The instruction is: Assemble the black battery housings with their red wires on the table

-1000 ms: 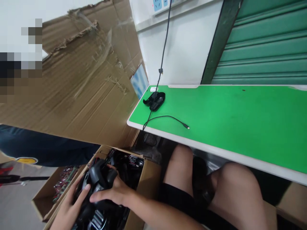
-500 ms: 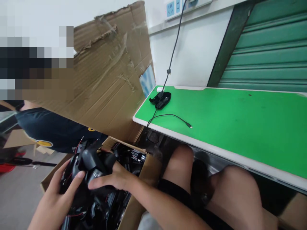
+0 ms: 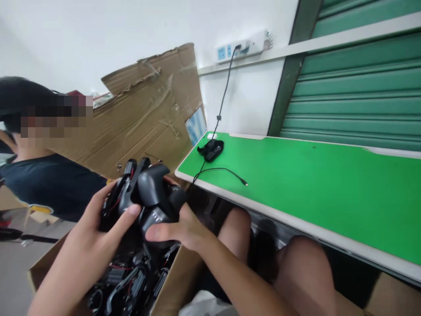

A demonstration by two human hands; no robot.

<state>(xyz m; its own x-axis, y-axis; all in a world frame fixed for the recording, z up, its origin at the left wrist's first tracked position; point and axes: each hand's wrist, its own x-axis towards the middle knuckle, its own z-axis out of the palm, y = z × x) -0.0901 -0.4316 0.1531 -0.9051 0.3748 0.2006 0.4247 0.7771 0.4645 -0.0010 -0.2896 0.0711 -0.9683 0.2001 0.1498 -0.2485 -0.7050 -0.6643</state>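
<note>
Holding black parts (image 3: 152, 188) over a box (image 3: 179, 275)

The left hand (image 3: 95, 232) has its grip on one side of the bunch, and the right hand (image 3: 184, 229) has its grip on the other. The bunch is up above the cardboard box, where more dark pieces (image 3: 134, 283) lie in a pile. Past it, at the left, a person (image 3: 55, 182) in a dark shirt is near a big cardboard sheet (image 3: 141, 127). At the right, a small black thing (image 3: 213, 151) lies on the green surface (image 3: 296, 197). Farther back, a black cord (image 3: 226, 87) hangs from a power strip (image 3: 256, 45) on the wall.
</note>
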